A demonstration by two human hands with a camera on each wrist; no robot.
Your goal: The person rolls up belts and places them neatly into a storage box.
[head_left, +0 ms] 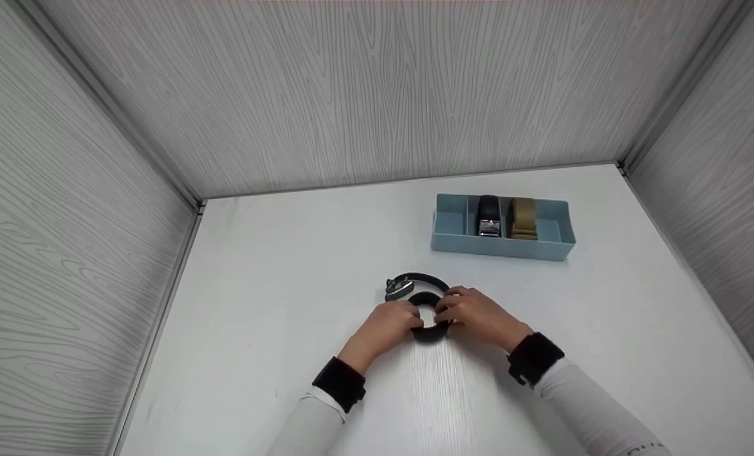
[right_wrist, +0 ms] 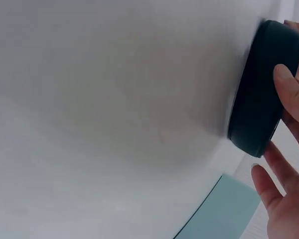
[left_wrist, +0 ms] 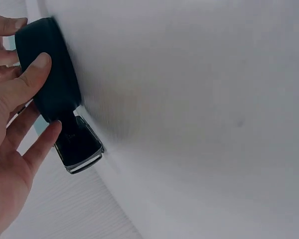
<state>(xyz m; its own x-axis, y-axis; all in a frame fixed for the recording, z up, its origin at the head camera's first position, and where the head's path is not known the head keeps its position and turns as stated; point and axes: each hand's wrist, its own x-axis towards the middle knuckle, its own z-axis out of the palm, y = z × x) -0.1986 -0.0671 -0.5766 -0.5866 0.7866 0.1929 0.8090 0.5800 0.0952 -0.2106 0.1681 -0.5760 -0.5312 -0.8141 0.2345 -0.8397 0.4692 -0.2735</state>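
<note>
A black belt (head_left: 429,334) stands on its edge on the white table, partly wound into a round coil. From the coil a loose length curves round behind to the metal buckle (head_left: 399,289). My left hand (head_left: 386,324) grips the coil's left side, its thumb against the outer face in the left wrist view, where the buckle (left_wrist: 82,149) shows just beyond the fingers. On the opposite side my right hand (head_left: 478,315) holds the coil, with the thumb pressed on the strap (right_wrist: 259,94) in the right wrist view. Fingertips of both hands reach inside the ring.
Behind the hands to the right sits a light blue divided box (head_left: 500,246). It holds a rolled black belt (head_left: 488,209) with a shiny buckle and a rolled tan belt (head_left: 524,215) in neighbouring compartments. Wood-grain panels (head_left: 364,95) wall the table at the back and both sides.
</note>
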